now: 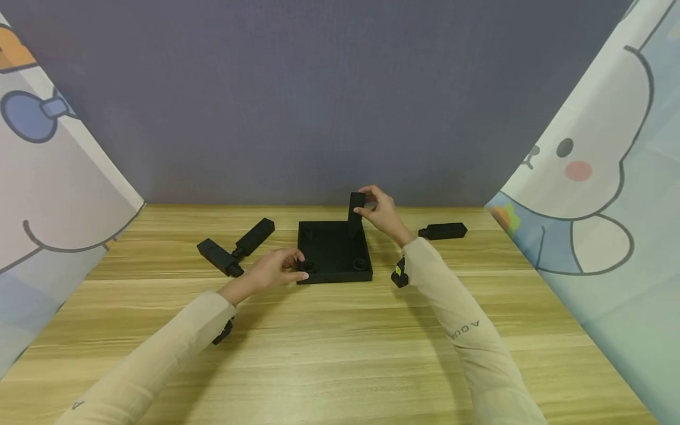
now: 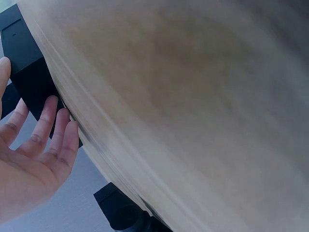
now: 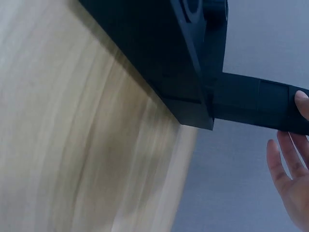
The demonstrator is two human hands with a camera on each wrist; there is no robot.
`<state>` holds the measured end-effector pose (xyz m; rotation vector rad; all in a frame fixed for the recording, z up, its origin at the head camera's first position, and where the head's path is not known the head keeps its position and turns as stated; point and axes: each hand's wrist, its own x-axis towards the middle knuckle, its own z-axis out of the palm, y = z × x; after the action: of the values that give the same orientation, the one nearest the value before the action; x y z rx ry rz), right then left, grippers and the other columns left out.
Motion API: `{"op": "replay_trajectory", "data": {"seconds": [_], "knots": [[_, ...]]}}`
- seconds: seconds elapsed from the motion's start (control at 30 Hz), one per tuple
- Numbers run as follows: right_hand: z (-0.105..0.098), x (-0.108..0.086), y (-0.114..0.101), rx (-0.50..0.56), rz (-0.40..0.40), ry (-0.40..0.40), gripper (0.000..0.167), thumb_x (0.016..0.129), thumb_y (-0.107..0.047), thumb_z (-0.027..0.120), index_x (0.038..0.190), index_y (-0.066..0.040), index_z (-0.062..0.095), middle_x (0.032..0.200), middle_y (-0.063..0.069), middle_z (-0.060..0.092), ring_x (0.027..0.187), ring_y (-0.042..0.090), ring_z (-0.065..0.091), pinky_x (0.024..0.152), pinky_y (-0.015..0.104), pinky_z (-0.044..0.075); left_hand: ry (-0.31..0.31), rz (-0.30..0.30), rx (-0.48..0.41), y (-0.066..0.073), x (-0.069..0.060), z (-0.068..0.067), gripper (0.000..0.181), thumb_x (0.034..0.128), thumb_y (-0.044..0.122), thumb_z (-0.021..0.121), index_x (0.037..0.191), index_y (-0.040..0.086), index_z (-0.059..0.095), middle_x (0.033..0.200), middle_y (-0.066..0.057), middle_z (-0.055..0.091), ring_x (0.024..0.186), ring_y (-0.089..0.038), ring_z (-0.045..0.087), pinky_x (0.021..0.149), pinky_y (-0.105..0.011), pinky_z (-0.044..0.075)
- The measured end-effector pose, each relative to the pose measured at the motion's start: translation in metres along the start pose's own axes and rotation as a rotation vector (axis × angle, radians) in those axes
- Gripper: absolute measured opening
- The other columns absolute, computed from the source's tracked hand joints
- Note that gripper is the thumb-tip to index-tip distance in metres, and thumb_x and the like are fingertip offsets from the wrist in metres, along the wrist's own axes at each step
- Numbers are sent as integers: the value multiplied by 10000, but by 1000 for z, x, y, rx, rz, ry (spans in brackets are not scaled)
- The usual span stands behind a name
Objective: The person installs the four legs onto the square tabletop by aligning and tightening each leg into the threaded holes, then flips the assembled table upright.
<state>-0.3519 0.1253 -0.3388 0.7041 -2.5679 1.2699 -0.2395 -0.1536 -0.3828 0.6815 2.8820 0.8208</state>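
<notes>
A square black tray-like base (image 1: pixel 333 251) with round sockets at its corners lies on the table. At its far right corner a black leg (image 1: pixel 355 211) stands upright, and my right hand (image 1: pixel 383 215) pinches its upper part between thumb and fingers. In the right wrist view the leg (image 3: pixel 251 100) meets the base (image 3: pixel 149 53), with the right hand (image 3: pixel 294 179) at its outer end. My left hand (image 1: pixel 273 268) holds the base's near left corner, thumb at the front; the left wrist view shows this hand (image 2: pixel 38 164) with its fingers against the base's side (image 2: pixel 36 82).
Two black legs (image 1: pixel 255 236) (image 1: pixel 216 255) lie left of the base, their narrow ends close together. Another leg (image 1: pixel 446 231) lies to the right, beyond the right forearm. A grey panel (image 1: pixel 319 106) rises behind the wooden table (image 1: pixel 329 348), with cartoon-printed walls at both sides.
</notes>
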Motion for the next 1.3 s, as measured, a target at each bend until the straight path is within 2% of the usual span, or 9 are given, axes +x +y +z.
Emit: {"op": "replay_trajectory", "data": {"seconds": [0.17, 0.47, 0.63, 0.93, 1.17, 1.3], "knots": [[2, -1, -1, 2, -3, 16, 425, 836, -138, 670, 1215, -66, 492, 1161, 145, 551, 1029, 285, 554, 739, 404, 493, -10, -13, 9, -1, 1, 0, 379, 813, 429, 657, 1092, 188, 569, 935, 16, 619, 857, -144, 598, 750, -348, 488], [2, 0, 0, 2, 2, 22, 437, 829, -151, 680, 1214, -63, 495, 1162, 145, 548, 1032, 295, 550, 763, 416, 491, -16, -12, 2, -1, 2, 0, 385, 813, 433, 656, 1095, 185, 570, 937, 21, 619, 865, -144, 598, 755, -353, 488], [5, -1, -2, -6, -9, 58, 425, 823, -153, 688, 1194, -52, 508, 1125, 152, 566, 998, 295, 563, 739, 407, 500, -13, -7, 6, -2, 2, 0, 382, 815, 432, 655, 1094, 185, 571, 932, 19, 620, 859, -143, 598, 752, -351, 488], [8, -3, -3, 15, -56, 113, 413, 803, -122, 704, 1160, -17, 527, 1066, 171, 597, 943, 308, 602, 791, 410, 512, -27, -4, 5, -1, 2, -1, 386, 815, 434, 653, 1091, 178, 567, 927, 10, 616, 863, -153, 595, 762, -363, 487], [8, -2, -2, 19, -36, 116, 422, 798, -149, 710, 1165, -41, 532, 1073, 158, 602, 939, 293, 606, 753, 409, 519, -28, 8, 2, -1, 1, -2, 385, 813, 432, 656, 1077, 166, 568, 907, 8, 614, 825, -137, 586, 727, -347, 482], [8, -3, -2, 12, -13, 103, 425, 801, -158, 708, 1172, -52, 528, 1093, 147, 594, 957, 295, 606, 778, 414, 513, -30, 9, 3, -1, 1, -2, 381, 815, 427, 655, 1075, 163, 567, 903, 8, 614, 813, -129, 583, 719, -338, 479]]}}
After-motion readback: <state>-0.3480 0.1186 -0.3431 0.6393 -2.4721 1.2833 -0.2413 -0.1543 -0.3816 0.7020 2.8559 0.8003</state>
